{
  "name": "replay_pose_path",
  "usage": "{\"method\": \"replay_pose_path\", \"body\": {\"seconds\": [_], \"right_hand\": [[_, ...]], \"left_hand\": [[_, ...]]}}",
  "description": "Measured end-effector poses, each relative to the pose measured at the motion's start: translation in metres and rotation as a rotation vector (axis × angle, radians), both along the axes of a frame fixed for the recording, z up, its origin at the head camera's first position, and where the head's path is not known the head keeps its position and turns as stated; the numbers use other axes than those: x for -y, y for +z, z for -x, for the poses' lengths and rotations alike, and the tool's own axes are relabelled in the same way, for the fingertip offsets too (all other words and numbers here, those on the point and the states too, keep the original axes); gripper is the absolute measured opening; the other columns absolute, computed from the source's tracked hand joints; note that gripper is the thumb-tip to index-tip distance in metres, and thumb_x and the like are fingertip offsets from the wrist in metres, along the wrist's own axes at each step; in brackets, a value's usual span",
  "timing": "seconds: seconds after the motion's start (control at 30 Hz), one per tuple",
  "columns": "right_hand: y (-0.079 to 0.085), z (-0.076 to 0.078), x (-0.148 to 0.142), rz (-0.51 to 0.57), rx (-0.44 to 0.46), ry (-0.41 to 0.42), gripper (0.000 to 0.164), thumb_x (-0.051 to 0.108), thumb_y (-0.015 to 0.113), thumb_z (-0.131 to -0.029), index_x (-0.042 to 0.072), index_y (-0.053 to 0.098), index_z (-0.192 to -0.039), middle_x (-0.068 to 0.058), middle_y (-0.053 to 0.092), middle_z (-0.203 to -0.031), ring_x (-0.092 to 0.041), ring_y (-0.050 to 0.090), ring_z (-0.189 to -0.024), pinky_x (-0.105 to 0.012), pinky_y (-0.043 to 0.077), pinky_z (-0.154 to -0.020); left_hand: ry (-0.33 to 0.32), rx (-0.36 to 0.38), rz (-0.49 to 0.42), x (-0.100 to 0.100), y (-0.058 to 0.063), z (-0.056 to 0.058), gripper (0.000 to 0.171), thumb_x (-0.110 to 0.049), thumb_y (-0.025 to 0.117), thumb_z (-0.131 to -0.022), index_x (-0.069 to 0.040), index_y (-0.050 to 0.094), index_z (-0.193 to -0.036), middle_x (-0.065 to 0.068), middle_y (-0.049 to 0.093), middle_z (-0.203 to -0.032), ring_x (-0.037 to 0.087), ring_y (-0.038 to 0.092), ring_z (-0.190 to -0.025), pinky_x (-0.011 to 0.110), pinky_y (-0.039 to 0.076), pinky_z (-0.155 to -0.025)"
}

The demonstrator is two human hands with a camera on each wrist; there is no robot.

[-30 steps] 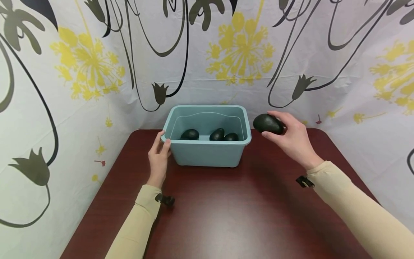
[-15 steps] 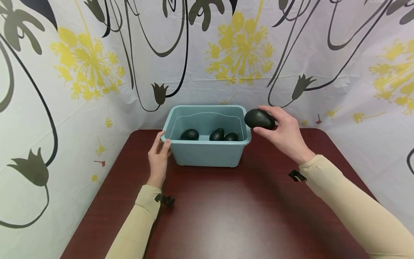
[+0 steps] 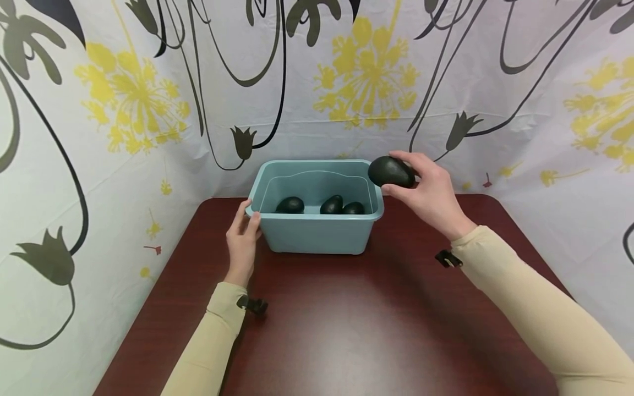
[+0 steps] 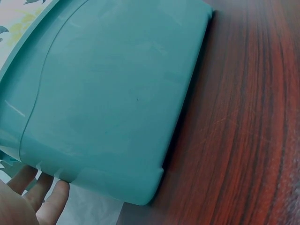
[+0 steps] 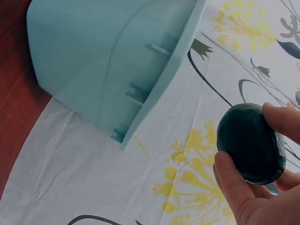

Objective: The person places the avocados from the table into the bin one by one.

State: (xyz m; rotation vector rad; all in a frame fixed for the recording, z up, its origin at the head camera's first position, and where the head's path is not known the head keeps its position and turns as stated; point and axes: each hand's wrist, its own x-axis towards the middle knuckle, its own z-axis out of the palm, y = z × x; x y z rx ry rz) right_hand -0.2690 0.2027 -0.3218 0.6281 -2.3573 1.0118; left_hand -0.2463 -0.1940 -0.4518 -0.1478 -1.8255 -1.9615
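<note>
A dark green avocado (image 3: 391, 171) is pinched between the thumb and fingers of my right hand (image 3: 428, 190), raised at the right rim of a light blue plastic bin (image 3: 317, 236). The right wrist view shows the same avocado (image 5: 251, 143) held apart from the bin's outer wall (image 5: 93, 51). My left hand (image 3: 242, 239) holds the bin's front left corner at the rim. Fingertips touch the bin's wall (image 4: 108, 103) in the left wrist view. Inside the bin lie three more avocados, one at left (image 3: 290, 205) and two together at right (image 3: 332, 204); their lower parts are hidden.
The bin stands on a dark reddish-brown table (image 3: 327, 308), near its back edge. A white cloth (image 3: 307, 82) printed with flowers hangs behind and along both sides. Each wrist wears a small black camera, such as the left one (image 3: 253, 304).
My right hand has moved left and slightly up with the avocado, from beside the bin to its right rim. My left hand and the bin stay in place.
</note>
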Motion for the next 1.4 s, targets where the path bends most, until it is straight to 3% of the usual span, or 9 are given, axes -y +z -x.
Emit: {"method": "replay_pose_path", "body": {"seconds": [0.13, 0.37, 0.5, 0.67, 0.97, 1.2, 1.4], "right_hand": [[0.004, 0.000, 0.006, -0.003, -0.015, 0.009, 0.065, 0.034, 0.084, -0.084, 0.033, 0.056, -0.143, 0.006, 0.058, -0.129, -0.014, 0.056, -0.108, -0.038, 0.051, -0.085], [0.011, 0.003, 0.017, -0.022, -0.054, 0.033, 0.065, 0.035, 0.083, -0.084, 0.031, 0.056, -0.143, 0.008, 0.058, -0.131, -0.011, 0.056, -0.110, -0.028, 0.052, -0.079], [0.014, 0.006, 0.021, -0.027, -0.065, 0.038, 0.066, 0.034, 0.083, -0.084, 0.032, 0.056, -0.144, 0.006, 0.057, -0.134, -0.013, 0.056, -0.110, -0.032, 0.052, -0.077], [0.018, 0.013, 0.027, -0.017, -0.065, 0.060, 0.066, 0.033, 0.084, -0.084, 0.034, 0.056, -0.143, 0.005, 0.057, -0.134, -0.013, 0.056, -0.112, -0.038, 0.051, -0.082], [0.027, 0.026, 0.044, -0.035, -0.047, 0.085, 0.065, 0.032, 0.083, -0.085, 0.026, 0.056, -0.144, 0.003, 0.057, -0.133, -0.015, 0.056, -0.112, -0.039, 0.050, -0.084], [0.034, 0.038, 0.056, -0.060, -0.027, 0.113, 0.064, 0.032, 0.082, -0.087, 0.032, 0.054, -0.145, 0.002, 0.056, -0.135, -0.016, 0.055, -0.113, -0.038, 0.050, -0.085], [0.036, 0.047, 0.069, -0.125, -0.037, 0.117, 0.064, 0.031, 0.081, -0.087, 0.027, 0.054, -0.145, -0.002, 0.056, -0.138, -0.022, 0.055, -0.116, -0.042, 0.049, -0.089]], "left_hand": [[-0.001, 0.004, -0.001, 0.000, 0.000, -0.001, 0.054, -0.029, 0.066, -0.100, -0.016, 0.050, -0.149, 0.021, 0.048, -0.147, 0.027, 0.052, -0.126, 0.061, 0.041, -0.101], [-0.005, 0.001, -0.002, 0.001, -0.001, -0.001, 0.054, -0.029, 0.066, -0.100, -0.016, 0.050, -0.149, 0.020, 0.049, -0.146, 0.026, 0.052, -0.126, 0.061, 0.042, -0.101], [-0.014, 0.004, 0.003, 0.001, -0.001, 0.001, 0.053, -0.029, 0.066, -0.100, -0.018, 0.050, -0.149, 0.017, 0.049, -0.147, 0.026, 0.053, -0.126, 0.057, 0.044, -0.102], [-0.015, 0.003, -0.009, 0.002, -0.006, 0.007, 0.052, -0.032, 0.067, -0.099, -0.023, 0.052, -0.148, 0.012, 0.050, -0.147, 0.026, 0.052, -0.127, 0.056, 0.044, -0.102], [-0.012, -0.012, 0.012, 0.002, -0.002, 0.001, 0.053, -0.031, 0.065, -0.100, -0.017, 0.050, -0.149, 0.020, 0.050, -0.144, 0.026, 0.054, -0.124, 0.056, 0.045, -0.101], [-0.011, -0.010, 0.013, 0.001, -0.002, 0.001, 0.054, -0.030, 0.065, -0.100, -0.016, 0.049, -0.150, 0.021, 0.050, -0.145, 0.026, 0.053, -0.125, 0.056, 0.045, -0.101], [0.000, -0.007, 0.013, 0.000, -0.001, 0.000, 0.053, -0.029, 0.066, -0.100, -0.016, 0.050, -0.149, 0.021, 0.050, -0.145, 0.026, 0.053, -0.125, 0.057, 0.044, -0.100]]}}
